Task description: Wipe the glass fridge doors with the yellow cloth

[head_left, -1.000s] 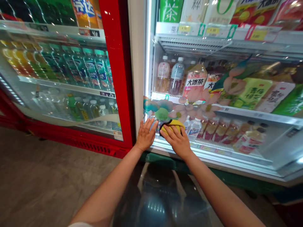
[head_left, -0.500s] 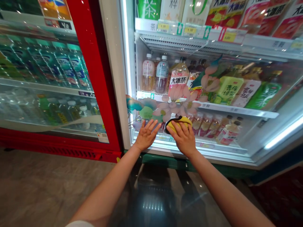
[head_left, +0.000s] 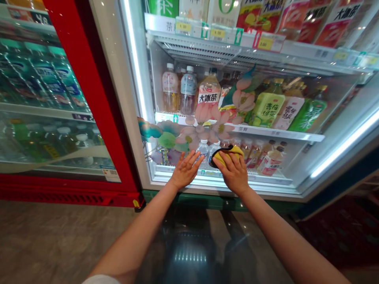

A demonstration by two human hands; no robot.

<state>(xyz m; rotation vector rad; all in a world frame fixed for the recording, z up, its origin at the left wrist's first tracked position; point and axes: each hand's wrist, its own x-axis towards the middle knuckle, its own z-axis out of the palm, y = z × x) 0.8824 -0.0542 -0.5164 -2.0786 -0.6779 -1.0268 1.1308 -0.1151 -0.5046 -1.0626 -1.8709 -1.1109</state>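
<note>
My right hand point(head_left: 236, 175) holds a yellow cleaning cloth point(head_left: 237, 148) with a dark edge against the glass door point(head_left: 142, 157) of a lit drinks fridge. Its fingers lie over the cloth, hiding part of it. To the left, my left hand point(head_left: 186, 170) is bare, fingers stretched out and slightly apart, low on the same door; whether it touches the glass I cannot tell. Just above both hands, a pink lotus flower decal point(head_left: 219, 128) with green leaves decorates the glass. Behind the door, small bottles point(head_left: 253, 154) stand on the bottom shelf, partly covered by my hands.
Bottled teas point(head_left: 209, 94) fill the middle shelf, with price tags point(head_left: 183, 27) along the shelf above. A red-framed fridge point(head_left: 97, 98) with teal-capped bottles stands on the left. Below the door runs a green base point(head_left: 204, 201), above a dark, shiny floor area point(head_left: 189, 240).
The view has shifted, so both fridges sit further left in the picture. Both hands and the cloth have moved right across the door, keeping about the same distance apart.
</note>
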